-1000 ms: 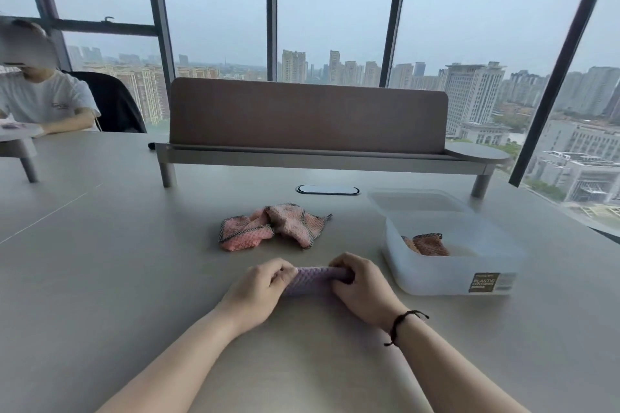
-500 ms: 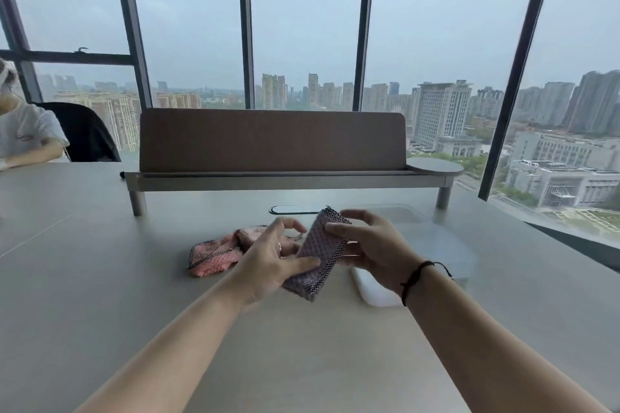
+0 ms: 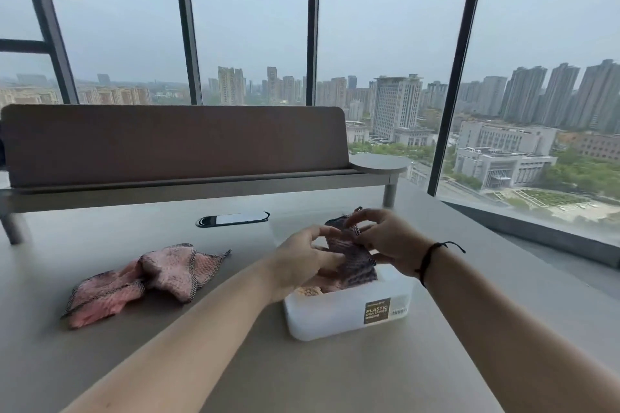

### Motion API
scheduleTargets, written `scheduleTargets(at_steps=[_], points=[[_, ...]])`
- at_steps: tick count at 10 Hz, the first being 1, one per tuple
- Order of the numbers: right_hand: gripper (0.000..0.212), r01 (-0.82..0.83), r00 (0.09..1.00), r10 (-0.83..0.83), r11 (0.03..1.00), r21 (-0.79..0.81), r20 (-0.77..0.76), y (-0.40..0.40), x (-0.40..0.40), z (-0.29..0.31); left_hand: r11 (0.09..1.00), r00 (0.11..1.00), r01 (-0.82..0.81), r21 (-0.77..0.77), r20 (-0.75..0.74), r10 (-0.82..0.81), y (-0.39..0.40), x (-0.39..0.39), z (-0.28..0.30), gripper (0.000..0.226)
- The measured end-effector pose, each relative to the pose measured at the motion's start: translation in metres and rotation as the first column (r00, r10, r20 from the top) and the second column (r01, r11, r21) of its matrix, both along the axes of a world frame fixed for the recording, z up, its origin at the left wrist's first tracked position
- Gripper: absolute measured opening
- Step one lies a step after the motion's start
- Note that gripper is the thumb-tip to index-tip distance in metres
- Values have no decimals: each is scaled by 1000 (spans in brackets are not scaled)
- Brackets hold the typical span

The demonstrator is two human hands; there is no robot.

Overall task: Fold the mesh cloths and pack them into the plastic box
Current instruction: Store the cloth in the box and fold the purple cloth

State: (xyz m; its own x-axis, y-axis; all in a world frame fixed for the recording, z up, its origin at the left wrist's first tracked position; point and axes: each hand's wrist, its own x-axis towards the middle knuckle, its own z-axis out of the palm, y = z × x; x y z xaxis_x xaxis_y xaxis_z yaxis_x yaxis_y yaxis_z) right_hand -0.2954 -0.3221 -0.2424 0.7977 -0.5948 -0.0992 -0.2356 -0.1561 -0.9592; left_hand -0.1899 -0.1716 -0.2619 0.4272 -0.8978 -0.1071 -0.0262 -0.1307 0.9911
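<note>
centre right of the frame: the right hand [image 3: 385,241] and the left hand [image 3: 303,261] both pinch a folded purple mesh cloth [image 3: 352,261], fingers curled onto its upper edge and its left side, holding it on edge with its lower part inside the plastic box [image 3: 349,315]. the box is translucent white, stands open on the table [image 3: 302,375] just below the hands, and shows some orange-brown fabric [image 3: 310,290] at its near left; what exactly that is cannot be told. a dark cord [image 3: 432,256] circles the right wrist.

to seat the cloth well, it would likely help to keep the fold pinched until the lower edge meets the floor of the box, to press it flat against what lies there, and to release one hand at a time so the mesh does not spring open.

left of centre: two pink mesh cloths [image 3: 147,278] lie crumpled on the table, well apart from the box and not yet folded.

legible writing: a dark label [image 3: 377,311] on the near wall of the box reads "plastic container"; the smaller print beside it is too fine to read.
</note>
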Motion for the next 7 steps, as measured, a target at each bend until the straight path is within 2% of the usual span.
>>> scheduleTargets(at_steps=[1, 2, 3, 4, 5, 6, 7], points=[[39, 43, 987, -57, 995, -93, -149, -29, 5, -12, 992, 978, -41, 117, 209, 16, -22, 11, -5, 36], [43, -2, 948, -73, 972, -235, -310, -44, 16, -25, 959, 824, -70, 274, 557, -99, -42, 21, -13, 38], [32, -130, 889, -43, 931, -341, -456, -48, 30, -28, 884, 586, -92, 458, 743, -324, -52, 21, -18, 38], [37, -104, 857, -83, 939, -329, -508, -51, 43, -36, 814, 495, -119, 568, 745, -447, -57, 19, -24, 43], [31, -393, 695, -113, 767, -508, -710, -39, 41, -43, 779, 423, -170, 604, 759, -495, -61, 21, -30, 54], [30, -459, 606, -148, 737, -496, -781, -33, 43, -44, 767, 416, -179, 616, 754, -508, -63, 24, -32, 56], [22, -513, 583, -164, 685, -517, -796, -40, 48, -47, 764, 401, -186, 618, 757, -515, -64, 25, -34, 57]])
